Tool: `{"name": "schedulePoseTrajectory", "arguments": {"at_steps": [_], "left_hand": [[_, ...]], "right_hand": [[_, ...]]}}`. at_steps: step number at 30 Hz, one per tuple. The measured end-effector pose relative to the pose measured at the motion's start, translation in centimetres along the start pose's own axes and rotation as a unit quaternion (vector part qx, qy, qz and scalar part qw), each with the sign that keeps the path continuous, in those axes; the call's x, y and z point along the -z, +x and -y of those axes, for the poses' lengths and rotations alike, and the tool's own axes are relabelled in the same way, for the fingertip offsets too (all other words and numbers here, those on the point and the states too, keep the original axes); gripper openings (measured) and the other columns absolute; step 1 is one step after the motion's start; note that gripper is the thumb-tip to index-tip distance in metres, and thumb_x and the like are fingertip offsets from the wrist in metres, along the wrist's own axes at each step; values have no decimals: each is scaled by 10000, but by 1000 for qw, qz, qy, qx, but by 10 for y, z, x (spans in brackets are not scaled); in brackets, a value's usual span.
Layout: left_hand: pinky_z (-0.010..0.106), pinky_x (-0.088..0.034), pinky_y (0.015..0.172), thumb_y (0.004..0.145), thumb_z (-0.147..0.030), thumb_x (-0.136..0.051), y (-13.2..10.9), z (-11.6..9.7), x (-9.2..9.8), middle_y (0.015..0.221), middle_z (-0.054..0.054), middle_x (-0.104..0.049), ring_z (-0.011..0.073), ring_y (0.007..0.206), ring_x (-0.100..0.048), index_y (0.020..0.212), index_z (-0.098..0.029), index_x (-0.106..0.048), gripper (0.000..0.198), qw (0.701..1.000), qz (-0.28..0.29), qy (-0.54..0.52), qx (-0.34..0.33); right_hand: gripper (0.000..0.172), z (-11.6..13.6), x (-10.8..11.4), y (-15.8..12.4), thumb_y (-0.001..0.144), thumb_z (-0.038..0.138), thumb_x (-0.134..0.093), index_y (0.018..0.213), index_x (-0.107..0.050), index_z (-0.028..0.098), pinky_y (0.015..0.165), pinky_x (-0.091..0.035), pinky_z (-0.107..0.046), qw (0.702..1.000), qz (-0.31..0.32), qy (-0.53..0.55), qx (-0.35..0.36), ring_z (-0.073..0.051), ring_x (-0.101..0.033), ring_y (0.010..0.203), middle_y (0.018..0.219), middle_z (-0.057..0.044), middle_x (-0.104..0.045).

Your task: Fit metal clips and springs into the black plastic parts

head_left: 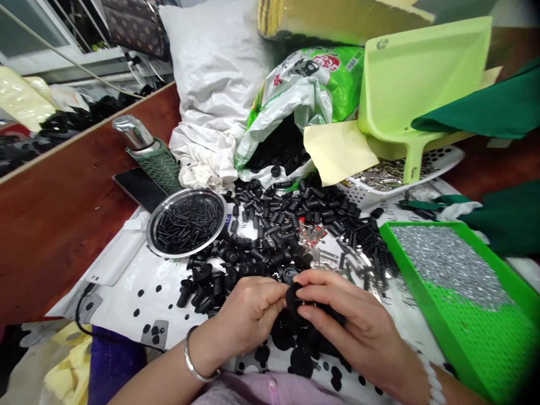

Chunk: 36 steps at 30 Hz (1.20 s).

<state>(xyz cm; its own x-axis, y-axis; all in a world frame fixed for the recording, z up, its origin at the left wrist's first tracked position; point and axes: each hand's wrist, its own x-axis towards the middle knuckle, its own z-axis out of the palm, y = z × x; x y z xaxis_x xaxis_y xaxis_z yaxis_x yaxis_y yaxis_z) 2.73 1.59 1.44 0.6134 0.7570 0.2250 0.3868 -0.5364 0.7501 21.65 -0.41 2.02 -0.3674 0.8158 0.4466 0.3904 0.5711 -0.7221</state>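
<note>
My left hand (248, 312) and my right hand (341, 318) meet low in the middle, fingers pinched together on one small black round plastic part (292, 298). A silver bangle (194, 360) circles my left wrist. Just beyond my fingers lies a spread heap of black plastic pieces (287, 225) mixed with small metal clips (314, 233). More black discs (295, 343) lie under my hands on the white sheet.
A steel bowl (154, 225) of thin black rods sits left. A green perforated tray (476, 337) with tiny metal bits lies right. Behind are a green-white bag (304, 84) spilling black parts, a yellow-green dustpan (417, 73), a white basket (439, 166), a flask (147, 146) and a phone (139, 188).
</note>
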Motion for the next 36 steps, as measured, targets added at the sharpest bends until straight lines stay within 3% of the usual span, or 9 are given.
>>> {"name": "schedulePoseTrajectory", "arguments": {"at_steps": [6, 12, 23, 30, 36], "left_hand": [[203, -384, 544, 867, -102, -398, 3, 5, -1, 592, 0, -532, 96, 541, -473, 732, -139, -552, 209, 997, -31, 43, -56], [229, -436, 618, 877, -92, -408, 6, 4, 0, 735, 38, -617, 119, 649, -539, 871, -152, -563, 166, 991, -56, 62, -102], [241, -464, 627, 859, -64, -404, 5, 8, -7, 767, 43, -636, 125, 679, -579, 973, -160, -554, 212, 986, -83, 68, -128], [253, -448, 609, 847, -75, -398, 6, 5, -7, 721, 44, -619, 132, 639, -546, 889, -146, -556, 178, 990, -60, 74, -101], [259, -451, 623, 848, -94, -359, 6, 2, -6, 720, 57, -631, 142, 655, -570, 893, -125, -570, 218, 990, 12, 111, -90]], "right_hand": [[223, -8, 2, -3, 835, 110, -538, 1038, -561, 198, 881, -477, -198, 999, 15, -22, 19, -126, -576, 1013, 1113, -63, -586], [444, -3, 7, -4, 836, 201, -578, 1244, -407, 159, 984, -411, -272, 999, 14, -24, 41, -162, -499, 1119, 1161, -96, -562], [399, 1, 2, -6, 846, 210, -553, 1216, -435, 116, 914, -462, -291, 995, -3, -70, 71, -182, -522, 1054, 1117, -125, -553], [370, -3, 8, -10, 843, 216, -553, 1199, -471, 156, 883, -499, -309, 995, 14, -73, 72, -199, -555, 1050, 1132, -122, -574], [205, -8, 9, -11, 829, 129, -532, 1020, -562, 199, 824, -522, -203, 996, 12, -67, 56, -148, -606, 954, 1066, -78, -592]]}}
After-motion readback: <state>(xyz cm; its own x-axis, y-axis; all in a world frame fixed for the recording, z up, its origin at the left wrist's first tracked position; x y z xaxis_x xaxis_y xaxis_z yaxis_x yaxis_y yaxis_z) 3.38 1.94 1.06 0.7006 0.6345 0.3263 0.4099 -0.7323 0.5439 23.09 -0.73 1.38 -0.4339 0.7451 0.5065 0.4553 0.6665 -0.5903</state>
